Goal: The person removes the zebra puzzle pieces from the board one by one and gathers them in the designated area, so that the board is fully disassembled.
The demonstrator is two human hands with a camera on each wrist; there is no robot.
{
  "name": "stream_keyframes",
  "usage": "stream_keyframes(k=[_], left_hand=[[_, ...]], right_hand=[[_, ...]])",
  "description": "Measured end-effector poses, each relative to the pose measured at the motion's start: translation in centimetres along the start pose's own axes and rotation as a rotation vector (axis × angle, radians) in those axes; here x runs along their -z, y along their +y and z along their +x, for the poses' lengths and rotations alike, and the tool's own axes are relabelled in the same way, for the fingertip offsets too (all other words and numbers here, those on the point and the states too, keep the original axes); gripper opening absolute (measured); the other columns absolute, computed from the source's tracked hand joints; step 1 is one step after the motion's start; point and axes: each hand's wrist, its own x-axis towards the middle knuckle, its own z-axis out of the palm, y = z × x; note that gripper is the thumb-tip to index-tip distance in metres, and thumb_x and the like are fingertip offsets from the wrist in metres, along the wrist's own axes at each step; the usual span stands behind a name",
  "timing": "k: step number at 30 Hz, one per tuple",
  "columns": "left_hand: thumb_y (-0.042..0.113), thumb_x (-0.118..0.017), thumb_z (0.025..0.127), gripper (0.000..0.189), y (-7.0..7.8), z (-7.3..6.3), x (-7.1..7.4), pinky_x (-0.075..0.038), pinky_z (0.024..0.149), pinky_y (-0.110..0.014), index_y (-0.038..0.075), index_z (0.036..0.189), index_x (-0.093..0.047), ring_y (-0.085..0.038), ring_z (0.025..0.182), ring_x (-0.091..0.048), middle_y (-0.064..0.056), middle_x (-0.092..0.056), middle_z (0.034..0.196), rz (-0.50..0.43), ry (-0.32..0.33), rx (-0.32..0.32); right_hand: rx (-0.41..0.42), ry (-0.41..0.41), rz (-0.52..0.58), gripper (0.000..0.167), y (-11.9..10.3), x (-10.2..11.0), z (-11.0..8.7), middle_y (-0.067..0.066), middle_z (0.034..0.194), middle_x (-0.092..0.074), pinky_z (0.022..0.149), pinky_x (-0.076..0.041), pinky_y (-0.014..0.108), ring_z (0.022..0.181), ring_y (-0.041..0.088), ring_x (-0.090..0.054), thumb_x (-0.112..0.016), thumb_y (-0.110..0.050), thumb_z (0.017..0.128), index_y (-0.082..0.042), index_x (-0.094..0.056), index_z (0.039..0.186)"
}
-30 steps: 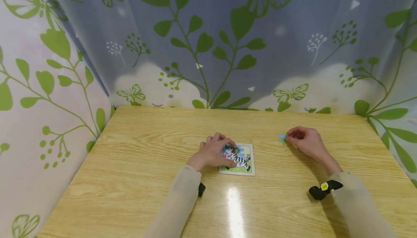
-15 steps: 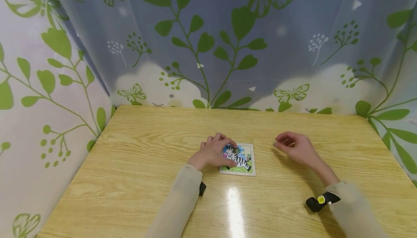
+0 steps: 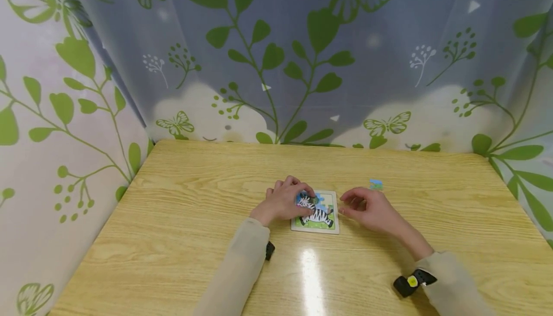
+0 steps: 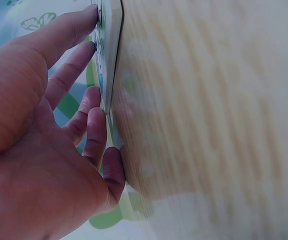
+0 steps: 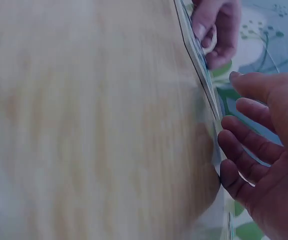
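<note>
A square zebra jigsaw puzzle (image 3: 319,216) in a pale frame lies on the table, with a bare gap in its upper right part. My left hand (image 3: 282,201) reaches over its left side, thumb and index fingertips resting on the picture. In the left wrist view the fingers of the left hand (image 4: 59,130) are spread and gently bent beside the puzzle edge. Just right of the frame is my right hand (image 3: 372,211), fingers loosely bent and nothing between them. Behind that hand lies a loose blue and green puzzle piece (image 3: 376,184).
The wooden table (image 3: 194,258) ends at a patterned cloth backdrop (image 3: 281,66) behind, and more cloth (image 3: 65,138) hangs along the left. Each wrist wears a black camera strap, such as the right wrist strap (image 3: 414,281).
My right hand has let go of the blue piece and moved left and nearer, up to the puzzle's right edge. The piece now lies uncovered on the table. My left hand has stayed put.
</note>
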Motion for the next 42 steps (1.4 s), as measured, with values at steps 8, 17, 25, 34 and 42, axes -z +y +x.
stream_keyframes(k=[8,17,25,34,42], left_hand=[[0.045,-0.075,0.092,0.034,0.0,0.2,0.0,-0.031,0.097,-0.052,0.038,0.124,-0.064,-0.032,0.124,-0.04,-0.002,-0.044,0.145,0.003,0.005,0.02],[0.046,-0.076,0.091,0.034,-0.2,0.4,-0.1,-0.03,0.092,-0.047,0.039,0.122,-0.064,-0.03,0.119,-0.04,-0.001,-0.044,0.142,-0.003,-0.004,0.019],[0.044,-0.076,0.091,0.035,-0.2,0.5,0.0,-0.03,0.093,-0.048,0.037,0.123,-0.065,-0.031,0.122,-0.04,-0.002,-0.044,0.143,-0.004,-0.007,0.013],[0.043,-0.077,0.09,0.035,-0.3,0.4,0.1,-0.03,0.091,-0.047,0.037,0.123,-0.065,-0.033,0.122,-0.041,-0.003,-0.044,0.144,-0.017,-0.008,0.013],[0.043,-0.078,0.089,0.035,-0.2,0.6,0.0,-0.03,0.091,-0.046,0.038,0.121,-0.065,-0.032,0.122,-0.041,-0.002,-0.045,0.143,-0.019,-0.002,0.02]], right_hand=[[0.056,-0.039,-0.044,0.022,-0.9,-1.2,0.3,0.001,0.095,-0.072,0.074,-0.054,0.027,0.084,0.011,-0.064,-0.083,-0.015,0.086,-0.009,-0.074,0.106],[0.048,-0.096,-0.161,0.028,-1.1,-1.6,0.7,0.002,0.096,-0.064,0.071,-0.046,0.027,0.083,0.013,-0.054,-0.084,-0.023,0.085,-0.011,-0.076,0.108],[0.02,-0.134,-0.178,0.028,-1.2,-1.4,1.0,0.002,0.099,-0.063,0.075,-0.047,0.03,0.086,0.013,-0.055,-0.084,-0.027,0.085,-0.013,-0.075,0.108],[-0.034,-0.166,-0.138,0.028,-1.5,-1.3,1.4,0.004,0.099,-0.062,0.079,-0.046,0.034,0.087,0.015,-0.054,-0.083,-0.028,0.087,-0.013,-0.072,0.107],[-0.042,-0.169,-0.13,0.026,-1.5,-1.4,1.6,0.005,0.097,-0.061,0.077,-0.045,0.032,0.085,0.014,-0.052,-0.083,-0.026,0.086,-0.011,-0.07,0.104]])
